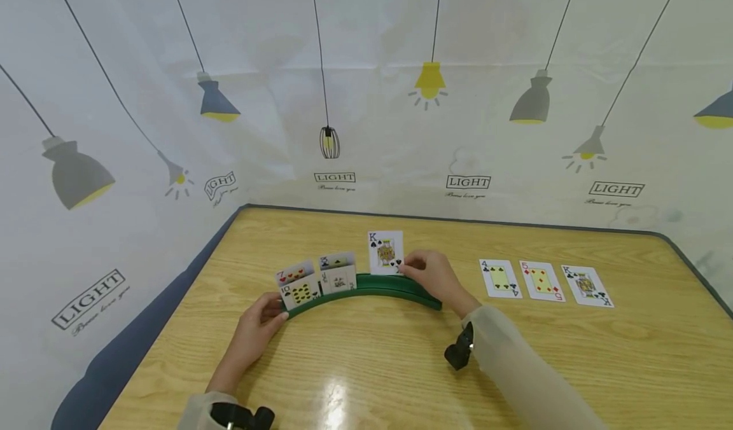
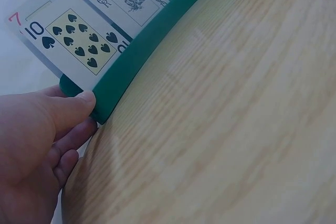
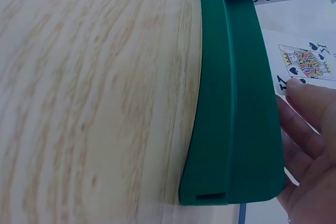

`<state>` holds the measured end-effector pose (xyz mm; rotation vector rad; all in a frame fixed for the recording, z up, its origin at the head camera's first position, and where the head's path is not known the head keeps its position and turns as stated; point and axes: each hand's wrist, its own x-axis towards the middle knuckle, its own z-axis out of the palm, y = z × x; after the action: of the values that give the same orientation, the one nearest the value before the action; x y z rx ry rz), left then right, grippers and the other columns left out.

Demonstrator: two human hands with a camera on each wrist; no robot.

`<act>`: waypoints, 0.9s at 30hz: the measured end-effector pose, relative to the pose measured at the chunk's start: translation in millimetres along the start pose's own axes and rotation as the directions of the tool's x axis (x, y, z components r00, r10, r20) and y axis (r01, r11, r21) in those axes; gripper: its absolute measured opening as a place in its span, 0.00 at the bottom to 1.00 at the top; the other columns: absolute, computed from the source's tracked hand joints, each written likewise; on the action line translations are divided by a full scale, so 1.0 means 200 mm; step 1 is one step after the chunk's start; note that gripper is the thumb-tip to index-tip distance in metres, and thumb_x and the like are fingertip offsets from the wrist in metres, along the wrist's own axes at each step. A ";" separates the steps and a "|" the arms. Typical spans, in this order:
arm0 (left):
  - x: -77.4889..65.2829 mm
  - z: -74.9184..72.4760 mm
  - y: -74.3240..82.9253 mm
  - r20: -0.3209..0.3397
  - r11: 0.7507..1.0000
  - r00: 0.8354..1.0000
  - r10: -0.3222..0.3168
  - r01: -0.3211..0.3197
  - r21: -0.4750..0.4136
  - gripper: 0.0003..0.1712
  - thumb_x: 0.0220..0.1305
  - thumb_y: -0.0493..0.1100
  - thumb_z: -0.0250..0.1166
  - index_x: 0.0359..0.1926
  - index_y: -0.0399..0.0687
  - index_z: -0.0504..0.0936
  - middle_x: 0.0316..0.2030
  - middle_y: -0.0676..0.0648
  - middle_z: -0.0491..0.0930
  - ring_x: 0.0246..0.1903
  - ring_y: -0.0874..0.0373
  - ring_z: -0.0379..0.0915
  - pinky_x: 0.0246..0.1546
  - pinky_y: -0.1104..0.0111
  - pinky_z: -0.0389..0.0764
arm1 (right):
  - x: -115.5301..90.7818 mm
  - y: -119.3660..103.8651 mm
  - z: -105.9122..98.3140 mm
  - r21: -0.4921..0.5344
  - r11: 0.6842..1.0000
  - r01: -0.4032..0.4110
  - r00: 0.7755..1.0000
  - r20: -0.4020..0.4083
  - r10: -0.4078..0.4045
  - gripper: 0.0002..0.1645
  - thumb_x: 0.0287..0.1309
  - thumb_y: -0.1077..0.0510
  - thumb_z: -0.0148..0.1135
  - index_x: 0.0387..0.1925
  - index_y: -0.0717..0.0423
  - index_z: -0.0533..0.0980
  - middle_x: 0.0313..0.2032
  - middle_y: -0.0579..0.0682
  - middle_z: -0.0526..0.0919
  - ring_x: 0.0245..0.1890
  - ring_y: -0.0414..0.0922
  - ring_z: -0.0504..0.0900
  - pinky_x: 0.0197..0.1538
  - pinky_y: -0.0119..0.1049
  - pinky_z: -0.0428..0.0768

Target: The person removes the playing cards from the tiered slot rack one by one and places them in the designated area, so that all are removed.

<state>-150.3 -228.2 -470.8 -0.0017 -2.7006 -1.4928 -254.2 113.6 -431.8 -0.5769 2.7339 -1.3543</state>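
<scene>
A curved green card holder [image 1: 378,284] stands on the wooden table. My left hand [image 1: 260,325] grips its left end, thumb in front, as the left wrist view also shows. In its left part stand a ten of spades [image 2: 81,40] with a seven of hearts [image 1: 295,272] behind it. Beside them is a joker [image 1: 339,281], with a three of clubs [image 1: 336,260] at its back. My right hand [image 1: 434,276] pinches a king of spades [image 1: 386,252] by its lower right corner. That card is upright at the holder's rear side; whether its bottom edge touches the holder I cannot tell.
Right of the holder, a four of clubs [image 1: 500,278], a five of diamonds [image 1: 541,281] and a king of clubs [image 1: 587,285] lie face up in a row on the table [image 1: 366,360]. A white curtain [image 1: 378,99] printed with lamps hangs behind and to the left.
</scene>
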 end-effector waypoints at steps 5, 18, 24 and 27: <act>0.00 0.00 -0.01 -0.003 1.000 1.000 -0.002 0.002 -0.003 0.19 0.62 0.34 0.60 0.54 0.41 0.71 0.45 0.40 0.75 0.45 0.49 0.73 0.47 0.57 0.73 | -0.01 0.01 -0.01 0.024 1.000 -0.012 1.000 -0.011 0.013 0.06 0.57 0.58 0.62 0.32 0.57 0.79 0.30 0.47 0.81 0.30 0.41 0.78 0.33 0.36 0.77; 0.00 0.01 -0.01 -0.001 1.000 1.000 -0.003 0.003 -0.009 0.19 0.62 0.34 0.59 0.54 0.41 0.71 0.46 0.40 0.75 0.46 0.48 0.73 0.47 0.57 0.73 | -0.03 0.03 -0.11 0.216 0.975 -0.054 0.999 0.010 0.053 0.10 0.60 0.61 0.58 0.39 0.65 0.76 0.33 0.58 0.83 0.29 0.49 0.83 0.35 0.39 0.81; 0.00 0.01 -0.01 0.001 1.000 1.000 -0.004 0.004 -0.006 0.19 0.62 0.34 0.59 0.55 0.41 0.70 0.46 0.40 0.75 0.46 0.48 0.72 0.48 0.57 0.73 | -0.05 0.05 -0.18 0.204 0.977 -0.056 0.997 -0.036 0.064 0.11 0.61 0.61 0.57 0.39 0.67 0.75 0.34 0.60 0.82 0.31 0.54 0.82 0.39 0.47 0.79; 0.01 0.01 -0.01 0.000 1.000 1.000 -0.003 0.003 -0.006 0.19 0.62 0.34 0.59 0.55 0.41 0.71 0.46 0.40 0.75 0.46 0.49 0.72 0.48 0.57 0.73 | -0.06 0.07 -0.22 0.210 0.976 -0.061 0.996 -0.047 0.072 0.11 0.61 0.60 0.56 0.39 0.67 0.75 0.34 0.61 0.82 0.31 0.54 0.82 0.40 0.48 0.79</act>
<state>-151.8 -228.0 -473.0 0.0020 -2.6968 -1.5017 -255.2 158.7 -417.9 -0.4359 2.5787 -1.6356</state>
